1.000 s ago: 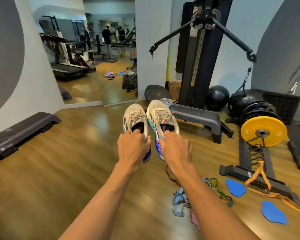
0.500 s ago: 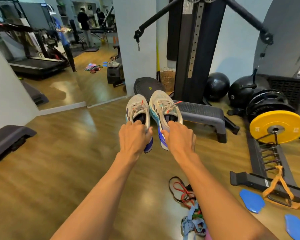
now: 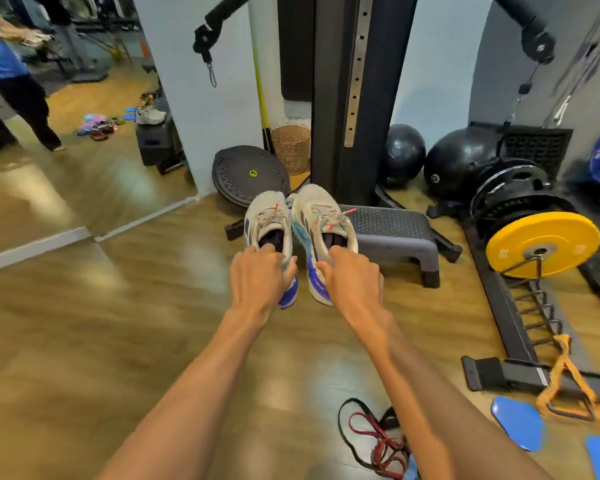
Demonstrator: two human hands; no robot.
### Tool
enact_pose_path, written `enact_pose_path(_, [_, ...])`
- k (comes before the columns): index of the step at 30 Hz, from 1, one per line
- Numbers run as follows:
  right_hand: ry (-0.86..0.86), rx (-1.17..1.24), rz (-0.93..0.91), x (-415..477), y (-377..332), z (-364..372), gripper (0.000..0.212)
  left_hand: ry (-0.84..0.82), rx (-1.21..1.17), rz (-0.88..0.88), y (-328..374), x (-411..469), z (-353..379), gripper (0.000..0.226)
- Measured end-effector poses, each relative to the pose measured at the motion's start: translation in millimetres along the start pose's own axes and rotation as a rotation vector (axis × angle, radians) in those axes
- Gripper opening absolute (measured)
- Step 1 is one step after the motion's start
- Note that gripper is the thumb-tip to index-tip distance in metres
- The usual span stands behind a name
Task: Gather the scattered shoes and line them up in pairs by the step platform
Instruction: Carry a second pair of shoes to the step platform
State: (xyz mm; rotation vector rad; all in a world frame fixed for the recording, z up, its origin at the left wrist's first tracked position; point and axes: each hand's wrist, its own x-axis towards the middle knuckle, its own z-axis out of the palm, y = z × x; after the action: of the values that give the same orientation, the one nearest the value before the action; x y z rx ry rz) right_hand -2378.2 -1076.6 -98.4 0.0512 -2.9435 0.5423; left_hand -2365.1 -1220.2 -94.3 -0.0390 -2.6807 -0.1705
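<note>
Gripping two shoes (image 3: 268, 220); two hands (image 3: 257, 277)

Bright indoor light, glare patches on floor (image 3: 111, 306), motion blur, wide-angle edge bending

Left forearm (image 3: 201, 375), right forearm (image 3: 413, 375): both bare along all that shows, long and lean, sinews faintly lined near the wrists. Left hand (image 3: 257, 275), right hand (image 3: 352, 278): bare, knuckles and tendons raised. Finer detail is blurred.
</note>
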Motion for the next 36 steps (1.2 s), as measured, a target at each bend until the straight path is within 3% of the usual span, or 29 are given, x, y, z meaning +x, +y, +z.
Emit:
enact_pose_path(7, [-0.018,0.013,0.151,145,2,35,0.022,-0.019,-0.019,0.093,-19,145,91,0.042])
enact_pose_path(21, [-0.189,0.036,0.187,439,68,157,0.026,-0.156,-0.063,0.121,-47,382,338,0.039])
enact_pose_path(33, [-0.250,0.020,0.298,625,136,351,0.026,-0.325,-0.075,0.174,-78,507,578,0.039])
enact_pose_path(36, [-0.262,0.015,0.323,651,165,403,0.027,-0.268,-0.124,0.200,-80,514,644,0.038])
